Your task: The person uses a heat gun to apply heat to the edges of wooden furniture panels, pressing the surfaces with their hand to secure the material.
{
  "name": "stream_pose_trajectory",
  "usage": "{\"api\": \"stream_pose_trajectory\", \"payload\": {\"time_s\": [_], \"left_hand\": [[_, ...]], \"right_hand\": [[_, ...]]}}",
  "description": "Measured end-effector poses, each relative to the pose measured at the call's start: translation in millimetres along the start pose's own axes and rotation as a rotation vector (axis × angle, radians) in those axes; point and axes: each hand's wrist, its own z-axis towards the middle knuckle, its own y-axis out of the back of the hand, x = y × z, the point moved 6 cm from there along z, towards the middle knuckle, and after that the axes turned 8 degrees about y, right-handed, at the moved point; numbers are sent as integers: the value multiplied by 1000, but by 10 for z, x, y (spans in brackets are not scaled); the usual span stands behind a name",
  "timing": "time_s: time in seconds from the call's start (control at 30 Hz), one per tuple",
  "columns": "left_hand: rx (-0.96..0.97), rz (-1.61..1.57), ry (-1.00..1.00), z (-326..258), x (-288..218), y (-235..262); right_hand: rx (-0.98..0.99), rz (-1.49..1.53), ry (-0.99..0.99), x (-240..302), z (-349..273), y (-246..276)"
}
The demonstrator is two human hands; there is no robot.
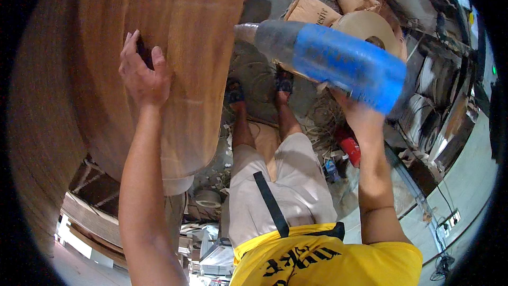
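A blue heat gun with a dark front and metal nozzle lies across the upper right, my right hand closed around its handle, mostly hidden under the body. Its nozzle points left, at the edge of a curved wood-grain panel. On that panel's brown surface rests my left hand, fingers pointing away from me. Between its thumb and fingers shows a small dark shape; I cannot make out what it is.
Brown paper sacks and a large tan roll stand beyond the heat gun. Below it on the floor lie tangled strips, a red object and scraps. A tape roll sits beneath the panel. A power socket with cables is at right.
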Motion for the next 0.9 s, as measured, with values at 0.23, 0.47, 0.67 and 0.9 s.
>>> {"api": "stream_pose_trajectory", "payload": {"time_s": [0.23, 0.47, 0.67, 0.9], "left_hand": [[-20, 29, -36, -22, -83, 18], [-24, 27, -61, -13, -100, 39], [-20, 37, -44, -13, -84, 38], [-16, 24, -30, -18, -59, 30]], "right_hand": [[-69, 760, -767, -546, -159, -472], [27, 953, -949, -646, -388, -760], [80, 950, -1001, -554, -503, -728], [131, 535, -595, -240, -291, -571]]}}
